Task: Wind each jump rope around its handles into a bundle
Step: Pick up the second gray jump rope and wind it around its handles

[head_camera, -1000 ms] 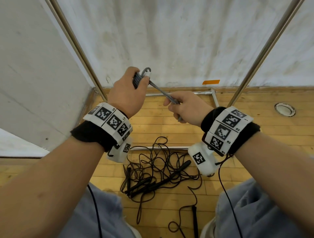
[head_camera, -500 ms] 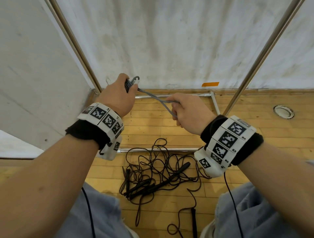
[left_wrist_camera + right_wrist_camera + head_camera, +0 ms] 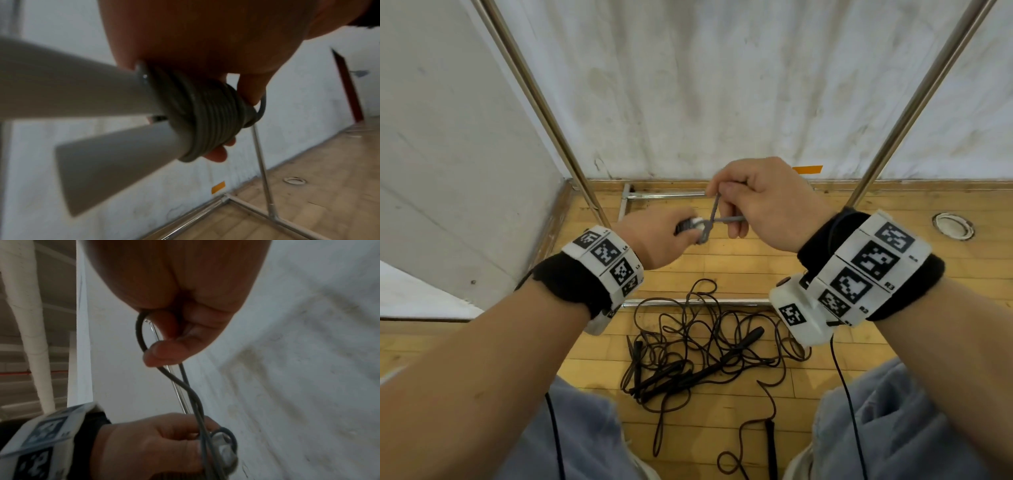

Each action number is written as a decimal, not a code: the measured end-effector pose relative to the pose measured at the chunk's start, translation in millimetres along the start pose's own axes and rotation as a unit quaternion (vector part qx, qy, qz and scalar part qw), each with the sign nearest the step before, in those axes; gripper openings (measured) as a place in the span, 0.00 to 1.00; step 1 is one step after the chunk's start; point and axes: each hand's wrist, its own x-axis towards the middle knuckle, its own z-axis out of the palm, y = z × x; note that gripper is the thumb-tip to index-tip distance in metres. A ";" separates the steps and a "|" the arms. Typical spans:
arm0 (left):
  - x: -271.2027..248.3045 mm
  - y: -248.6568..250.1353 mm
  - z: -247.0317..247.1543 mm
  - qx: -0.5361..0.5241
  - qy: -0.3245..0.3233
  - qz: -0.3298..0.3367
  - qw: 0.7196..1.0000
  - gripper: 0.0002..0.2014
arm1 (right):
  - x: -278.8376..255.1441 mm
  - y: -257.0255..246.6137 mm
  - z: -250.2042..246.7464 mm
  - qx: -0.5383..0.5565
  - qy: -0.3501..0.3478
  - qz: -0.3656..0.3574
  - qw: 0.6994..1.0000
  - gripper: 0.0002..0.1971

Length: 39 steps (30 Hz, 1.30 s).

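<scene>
My left hand (image 3: 667, 233) grips a bundle of two pale grey handles (image 3: 86, 97) with grey rope coiled around them (image 3: 207, 120). The last loop of the grey rope (image 3: 714, 216) runs from the bundle up to my right hand (image 3: 753, 202), which pinches it between thumb and fingers just above and right of the left hand. In the right wrist view the loop (image 3: 176, 381) crosses over itself and drops to the left hand (image 3: 156, 446). A tangle of black jump ropes (image 3: 698, 349) with black handles lies on the wooden floor below both hands.
Metal rack poles (image 3: 544, 113) rise on both sides, with a chrome base bar (image 3: 688, 302) on the floor by the tangle. A white wall stands ahead, with an orange tape mark (image 3: 808, 169) at its foot. A round floor fitting (image 3: 953, 224) sits far right. My knees frame the bottom.
The left hand dropped and moved right with the bundle. The right hand rose above it and folded the rope's tail into a short crossed loop.
</scene>
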 end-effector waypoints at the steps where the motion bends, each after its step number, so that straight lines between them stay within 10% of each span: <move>1: -3.0 7.0 0.6 -0.006 -0.005 0.027 1.000 0.09 | 1.2 -0.4 -0.7 0.015 0.010 -0.005 1.000 0.15; 11: -25.0 44.7 -13.4 -0.012 0.055 0.130 0.990 0.26 | 14.4 6.5 -12.3 0.272 0.093 0.097 0.953 0.13; 20: -38.2 54.5 -21.1 -0.161 0.131 0.165 0.964 0.18 | 18.7 16.4 -18.4 0.370 0.073 0.158 0.912 0.12; 28: -32.3 54.0 -41.6 -0.515 0.268 0.025 0.814 0.16 | 14.5 30.9 7.1 0.446 -0.043 0.216 0.868 0.10; 33: -20.2 43.4 -45.9 -0.562 0.279 -0.039 0.777 0.11 | 9.6 27.2 28.4 0.348 -0.033 0.152 0.924 0.11; 39: -17.1 41.0 -38.7 -0.504 0.255 -0.071 0.822 0.12 | 3.9 24.6 36.9 0.125 0.017 0.098 0.987 0.12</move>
